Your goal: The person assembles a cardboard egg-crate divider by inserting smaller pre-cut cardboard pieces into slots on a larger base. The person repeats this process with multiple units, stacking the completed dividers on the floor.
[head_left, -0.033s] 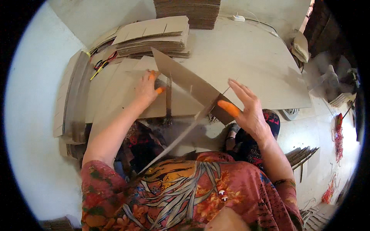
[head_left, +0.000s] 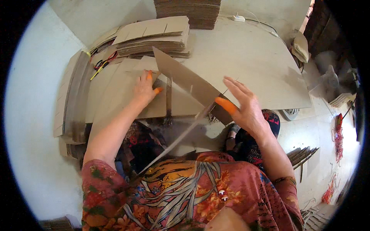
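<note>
A brown cardboard panel (head_left: 189,79) with slots stands on edge, running slantwise from the far middle toward my right hand. A second cardboard strip (head_left: 173,144), seen almost edge-on, meets its near end and reaches toward my shirt. My right hand (head_left: 246,107) is open beside this crossing, fingers stretched and thumb apart; whether the thumb touches the cardboard I cannot tell. Left of the panel, my left hand (head_left: 145,89) is open above the cardboard on the table, next to a narrow upright cardboard edge (head_left: 169,96). Orange covers sit on the left thumb and a finger, and on the right thumb.
Stacked slotted cardboard sheets (head_left: 154,36) lie at the table's far left, with a taller stack (head_left: 189,13) behind. Scissors (head_left: 106,61) and a yellow cutter (head_left: 100,70) lie left. More sheets (head_left: 71,96) stand by the left wall. A white plug (head_left: 238,18) rests at the back.
My left hand has shifted slightly left. My right hand has moved a little left and up. The cardboard has barely moved.
</note>
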A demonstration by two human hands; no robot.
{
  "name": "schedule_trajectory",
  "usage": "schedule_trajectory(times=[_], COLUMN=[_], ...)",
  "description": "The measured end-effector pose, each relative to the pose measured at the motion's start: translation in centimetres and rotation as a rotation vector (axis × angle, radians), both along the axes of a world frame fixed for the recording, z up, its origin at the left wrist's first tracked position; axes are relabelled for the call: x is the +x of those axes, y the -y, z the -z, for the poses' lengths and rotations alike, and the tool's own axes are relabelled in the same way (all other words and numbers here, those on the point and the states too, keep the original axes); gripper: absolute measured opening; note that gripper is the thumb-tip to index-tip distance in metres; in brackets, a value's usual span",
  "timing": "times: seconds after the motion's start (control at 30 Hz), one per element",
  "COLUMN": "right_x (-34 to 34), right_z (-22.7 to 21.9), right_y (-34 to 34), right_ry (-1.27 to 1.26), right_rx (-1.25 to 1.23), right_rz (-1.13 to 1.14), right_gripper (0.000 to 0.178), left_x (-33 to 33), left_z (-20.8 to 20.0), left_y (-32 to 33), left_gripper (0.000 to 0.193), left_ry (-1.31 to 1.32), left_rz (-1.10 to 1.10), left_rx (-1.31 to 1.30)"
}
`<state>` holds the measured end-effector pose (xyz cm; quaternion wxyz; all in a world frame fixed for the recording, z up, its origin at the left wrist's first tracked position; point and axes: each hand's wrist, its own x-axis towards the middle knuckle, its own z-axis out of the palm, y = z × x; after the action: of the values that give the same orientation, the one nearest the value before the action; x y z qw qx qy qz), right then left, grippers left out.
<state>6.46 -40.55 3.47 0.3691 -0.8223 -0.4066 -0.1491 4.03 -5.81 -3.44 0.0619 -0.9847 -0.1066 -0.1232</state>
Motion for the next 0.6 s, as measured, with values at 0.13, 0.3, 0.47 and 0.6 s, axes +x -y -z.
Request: schedule_trajectory(times=[0.13,0.3,0.47,0.6], right_x=[1.1,-0.5,-1.5,-0.9], right_z=[-0.7,-0.8,-1.1,-0.7], right_y=[-2.8,-2.1,-1.9,-1.6], right_ry=[-0.138,-0.165,0.039,-0.036], right_rx=[-0.295,-0.133,0.132,-0.006], right_rz=[0.008,0.018,-0.004,0.036], right_gripper=[0.025,0.011,0.002,0.003], left_x=[0.7,0.9,-0.3,-1.9], left_z=[1.4,-3.7,-8.7,-9.4], left_y=[-4.2,-5.3,1.1,7.4], left_gripper=[0.035,0.036,0.031,0.023], left_ry=[-0.150,-0.228,-0.254,-0.477], left_rz=[-0.082,-0.077,-0.126,0.195], left_rx=[0.132,-0.286,-0.817,-0.988])
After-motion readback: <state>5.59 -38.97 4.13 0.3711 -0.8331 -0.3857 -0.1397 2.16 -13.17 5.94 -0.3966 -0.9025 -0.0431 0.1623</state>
